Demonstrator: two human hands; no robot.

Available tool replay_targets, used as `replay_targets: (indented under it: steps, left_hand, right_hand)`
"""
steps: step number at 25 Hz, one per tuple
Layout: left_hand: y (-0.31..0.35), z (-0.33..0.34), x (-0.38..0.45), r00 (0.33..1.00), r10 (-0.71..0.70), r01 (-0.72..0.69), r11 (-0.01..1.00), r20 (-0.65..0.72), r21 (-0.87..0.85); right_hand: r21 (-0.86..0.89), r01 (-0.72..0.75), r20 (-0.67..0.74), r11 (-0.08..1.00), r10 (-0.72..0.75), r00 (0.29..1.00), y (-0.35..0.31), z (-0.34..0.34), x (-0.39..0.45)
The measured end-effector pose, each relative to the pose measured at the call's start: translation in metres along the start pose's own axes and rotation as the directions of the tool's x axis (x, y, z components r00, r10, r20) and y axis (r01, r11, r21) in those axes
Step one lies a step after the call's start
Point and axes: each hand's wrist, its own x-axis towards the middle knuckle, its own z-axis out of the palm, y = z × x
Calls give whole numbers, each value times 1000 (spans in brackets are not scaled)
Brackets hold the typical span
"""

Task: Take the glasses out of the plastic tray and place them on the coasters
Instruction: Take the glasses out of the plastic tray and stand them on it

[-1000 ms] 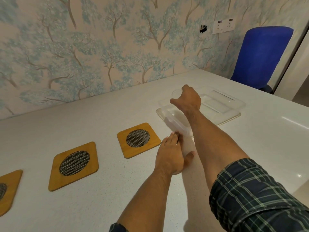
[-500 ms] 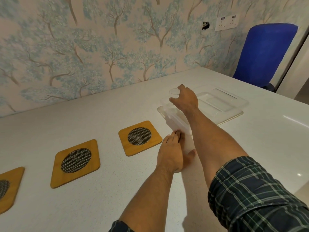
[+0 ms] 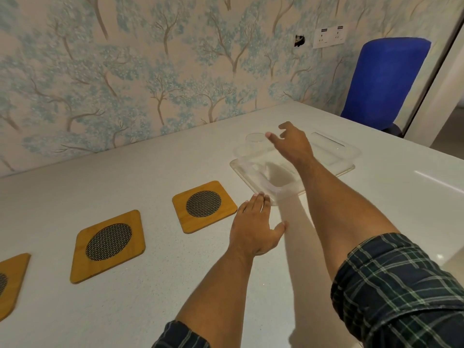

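One glass [image 3: 255, 141] stands in the tray [image 3: 261, 179] just beyond the open, empty right hand [image 3: 292, 144]; the left hand [image 3: 253, 229], flat on the counter [image 3: 125, 297], likely steadies the tray.

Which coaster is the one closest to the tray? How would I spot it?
Find the clear plastic tray on the white table. Just left of its near corner, beside the left hand, lies a square bamboo coaster with a dark mesh circle. Its two lookalikes sit farther left.
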Motion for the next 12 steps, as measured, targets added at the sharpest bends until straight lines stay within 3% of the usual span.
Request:
replay_targets:
  steps: [4,8,12]
  left_hand:
    - [-1,1,0,1000,3,-2,1000,14,-8]
    - [-1,0,0,1000,7,-7,1000,18,1]
    - [-2,0,0,1000,4,-4,1000,24,4]
  right_hand:
    - [-173,-124,23,977,130,991,25,-23,5]
    - [-396,-290,105,871,357,928,36,-35,-2]
    - [-485,-291,155,825,408,900,37,-36,-10]
